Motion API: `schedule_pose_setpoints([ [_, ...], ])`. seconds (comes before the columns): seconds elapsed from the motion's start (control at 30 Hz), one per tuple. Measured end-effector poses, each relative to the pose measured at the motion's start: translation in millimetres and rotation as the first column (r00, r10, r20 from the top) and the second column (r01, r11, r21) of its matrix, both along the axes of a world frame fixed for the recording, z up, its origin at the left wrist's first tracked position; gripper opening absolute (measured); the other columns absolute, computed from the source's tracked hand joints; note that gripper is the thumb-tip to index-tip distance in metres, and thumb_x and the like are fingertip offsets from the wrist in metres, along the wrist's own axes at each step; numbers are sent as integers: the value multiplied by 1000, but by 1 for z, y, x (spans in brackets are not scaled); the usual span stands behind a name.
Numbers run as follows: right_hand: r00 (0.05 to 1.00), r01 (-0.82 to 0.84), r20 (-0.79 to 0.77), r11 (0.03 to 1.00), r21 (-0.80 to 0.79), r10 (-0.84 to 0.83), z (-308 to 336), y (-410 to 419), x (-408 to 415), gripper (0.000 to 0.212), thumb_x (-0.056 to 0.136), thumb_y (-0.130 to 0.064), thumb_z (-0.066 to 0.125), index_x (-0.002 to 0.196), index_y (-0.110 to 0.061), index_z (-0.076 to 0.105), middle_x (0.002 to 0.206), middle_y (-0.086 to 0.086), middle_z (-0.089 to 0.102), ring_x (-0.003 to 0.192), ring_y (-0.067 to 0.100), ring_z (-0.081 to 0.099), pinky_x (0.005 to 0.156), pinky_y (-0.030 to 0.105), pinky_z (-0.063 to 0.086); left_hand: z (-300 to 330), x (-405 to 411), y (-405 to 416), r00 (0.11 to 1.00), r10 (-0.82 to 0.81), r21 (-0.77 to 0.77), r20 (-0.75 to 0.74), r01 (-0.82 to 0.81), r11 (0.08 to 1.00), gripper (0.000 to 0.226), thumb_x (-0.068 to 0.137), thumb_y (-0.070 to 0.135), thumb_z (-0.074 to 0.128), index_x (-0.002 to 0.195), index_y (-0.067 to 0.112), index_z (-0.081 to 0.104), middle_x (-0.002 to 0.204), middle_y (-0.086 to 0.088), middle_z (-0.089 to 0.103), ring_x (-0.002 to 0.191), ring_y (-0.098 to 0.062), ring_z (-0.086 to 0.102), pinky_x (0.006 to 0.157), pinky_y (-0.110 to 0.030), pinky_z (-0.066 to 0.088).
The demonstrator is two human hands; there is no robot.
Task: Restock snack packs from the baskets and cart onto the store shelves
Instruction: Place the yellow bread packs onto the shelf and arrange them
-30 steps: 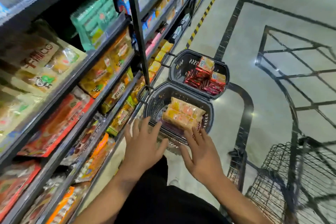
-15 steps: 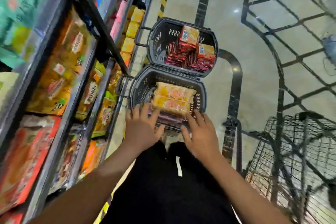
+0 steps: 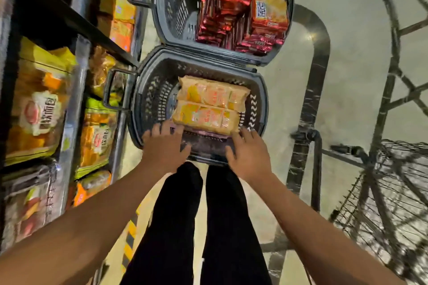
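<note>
Two grey baskets stand on the floor ahead of my legs. The near basket (image 3: 139, 109) holds two orange-yellow snack packs (image 3: 208, 106) stacked side by side. My left hand (image 3: 164, 146) and my right hand (image 3: 249, 152) reach over its near rim, fingers spread, fingertips at the near pack's two ends; neither hand has closed on it. The far basket (image 3: 166, 4) holds several red and orange snack packs (image 3: 243, 7). Store shelves (image 3: 76, 109) with bagged snacks run along my left.
A black wire cart (image 3: 382, 192) stands at my right, close to my right arm. A yellow-black floor stripe (image 3: 128, 243) runs along the shelf base. Pale floor lies open to the right of the baskets.
My head has tilted down and closer, so the baskets fill more of the view. Both hands have moved forward to the ends of the near orange pack.
</note>
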State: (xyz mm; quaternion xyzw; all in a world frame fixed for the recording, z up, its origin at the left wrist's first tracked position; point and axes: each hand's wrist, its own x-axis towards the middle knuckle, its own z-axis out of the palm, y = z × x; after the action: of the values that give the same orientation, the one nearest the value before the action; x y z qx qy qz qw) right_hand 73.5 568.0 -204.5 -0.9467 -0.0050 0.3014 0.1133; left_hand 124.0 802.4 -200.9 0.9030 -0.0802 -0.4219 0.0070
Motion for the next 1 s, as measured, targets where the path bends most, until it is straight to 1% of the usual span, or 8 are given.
schedule_pose_setpoints([
  [0.13, 998, -48, -45, 999, -16, 48, -74, -12, 35, 56, 94, -42, 42, 132, -6, 60, 128, 23, 61, 109, 47, 58, 88, 53, 54, -69, 8, -8, 989, 133, 45, -64, -130, 990, 69, 101, 63, 40, 154, 21, 33, 158, -16, 32, 138, -41, 39, 111, -55, 36],
  [0.3, 984, -166, -65, 985, -45, 163, -147, -24, 88, 57, 99, -39, 52, 147, -9, 47, 151, 23, 44, 131, 49, 45, 99, 55, 49, -142, 13, -31, 971, 234, 219, -43, -219, 951, 73, 99, 66, 37, 150, 14, 40, 154, -18, 36, 136, -45, 39, 113, -58, 28],
  [0.4, 970, -244, -30, 967, -71, 243, -182, -30, 124, 59, 97, -39, 55, 146, -8, 46, 152, 25, 42, 131, 48, 45, 101, 55, 47, -178, 22, -49, 886, 458, 223, -76, -433, 873, 94, 94, 77, 34, 156, 7, 31, 159, -19, 32, 140, -43, 37, 113, -55, 28],
  [0.47, 967, -256, -29, 963, -80, 255, -201, -31, 147, 61, 95, -38, 56, 145, -7, 43, 151, 25, 42, 132, 47, 44, 103, 56, 46, -195, 28, -61, 680, 722, 129, -125, -711, 692, 108, 90, 82, 38, 158, 1, 18, 160, -20, 31, 141, -41, 39, 112, -51, 33],
  [0.57, 974, -220, -83, 971, -94, 213, -224, -34, 170, 79, 92, -46, 62, 152, -4, 32, 152, 23, 41, 136, 45, 42, 109, 56, 42, -214, 38, -82, 233, 948, 13, -217, -970, 242, 122, 91, 74, 52, 157, -5, -14, 163, -23, 26, 147, -39, 34, 115, -45, 33],
  [0.73, 965, -207, -187, 970, -123, 182, -238, -34, 180, 112, 84, -59, 74, 161, -6, 12, 156, 20, 35, 142, 42, 36, 113, 56, 37, -234, 34, -113, -396, 896, -50, -202, -909, -414, 132, 86, 51, 77, 157, 8, -25, 160, -20, 34, 145, -39, 37, 116, -46, 32],
  [0.87, 950, -218, -256, 968, -125, 181, -240, -29, 179, 102, 76, -65, 79, 153, -16, 33, 149, 16, 36, 139, 41, 33, 108, 57, 37, -246, 22, -109, -577, 789, -86, -213, -793, -603, 125, 70, 45, 92, 160, 15, 10, 150, -11, 47, 135, -35, 49, 112, -49, 41],
  [1.0, 957, -181, -250, 975, -131, 144, -242, -28, 177, 95, 71, -65, 83, 142, -17, 42, 142, 15, 39, 135, 37, 34, 106, 52, 40, -249, 12, -102, -690, 650, -9, -319, -684, -729, 101, 53, 53, 98, 131, 18, 44, 124, -1, 63, 105, -24, 64, 95, -48, 56],
])
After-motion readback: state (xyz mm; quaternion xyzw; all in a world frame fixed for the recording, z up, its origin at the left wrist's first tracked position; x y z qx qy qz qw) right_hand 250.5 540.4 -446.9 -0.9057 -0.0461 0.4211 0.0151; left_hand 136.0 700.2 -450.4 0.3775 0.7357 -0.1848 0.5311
